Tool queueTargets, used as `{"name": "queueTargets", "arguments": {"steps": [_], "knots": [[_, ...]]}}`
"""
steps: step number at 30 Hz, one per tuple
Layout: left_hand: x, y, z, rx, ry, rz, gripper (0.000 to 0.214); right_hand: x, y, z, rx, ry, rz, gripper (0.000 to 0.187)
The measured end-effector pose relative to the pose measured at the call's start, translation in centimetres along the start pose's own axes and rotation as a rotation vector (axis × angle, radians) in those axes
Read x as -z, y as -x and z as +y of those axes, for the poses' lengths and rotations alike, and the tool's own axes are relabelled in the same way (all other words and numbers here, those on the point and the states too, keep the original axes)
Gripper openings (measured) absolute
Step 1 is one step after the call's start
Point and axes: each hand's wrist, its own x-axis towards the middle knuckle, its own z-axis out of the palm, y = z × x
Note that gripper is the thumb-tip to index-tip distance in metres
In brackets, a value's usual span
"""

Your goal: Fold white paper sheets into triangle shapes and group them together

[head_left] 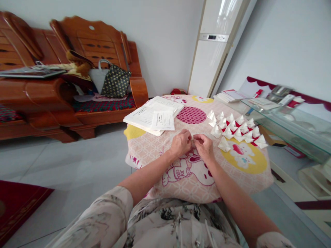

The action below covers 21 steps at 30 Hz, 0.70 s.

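Observation:
My left hand (181,143) and my right hand (204,147) meet over the middle of a round table's patterned cloth (178,187). Fingers of both are closed in a pinch, tips almost touching. Whatever they pinch is too small and covered to make out. To the right of my right hand, several folded white paper pieces (227,133) stand in rows, with red showing between them. One folded paper piece (223,144) sits apart, nearest my right hand. Beyond my left hand lies a stack of printed paper sheets (139,119), with a smaller printed slip (163,120) on top.
A glass-topped stand (292,117) with metal bowls (280,91) adjoins the table on the right. Papers (229,96) lie at the table's far right edge. A wooden sofa (103,119) holding a dark patterned bag (116,81) stands left. Behind is a tall white cabinet-like unit (209,65).

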Motion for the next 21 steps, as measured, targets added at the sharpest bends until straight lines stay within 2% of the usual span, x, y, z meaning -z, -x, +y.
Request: {"name": "queueTargets", "arguments": {"steps": [5, 14, 21], "knots": [[0.0, 0.3, 0.2, -0.062, -0.055, 0.006, 0.013, 0.0, 0.0, -0.1, -0.015, -0.003, 0.014, 0.022], [0.3, 0.1, 0.0, -0.018, -0.019, 0.05, 0.014, 0.2, 0.0, 0.7, -0.035, -0.114, -0.026, 0.035], [0.4, 0.1, 0.1, -0.047, -0.008, 0.068, 0.012, 0.3, -0.3, 1.1, -0.097, -0.234, 0.001, 0.039]]}}
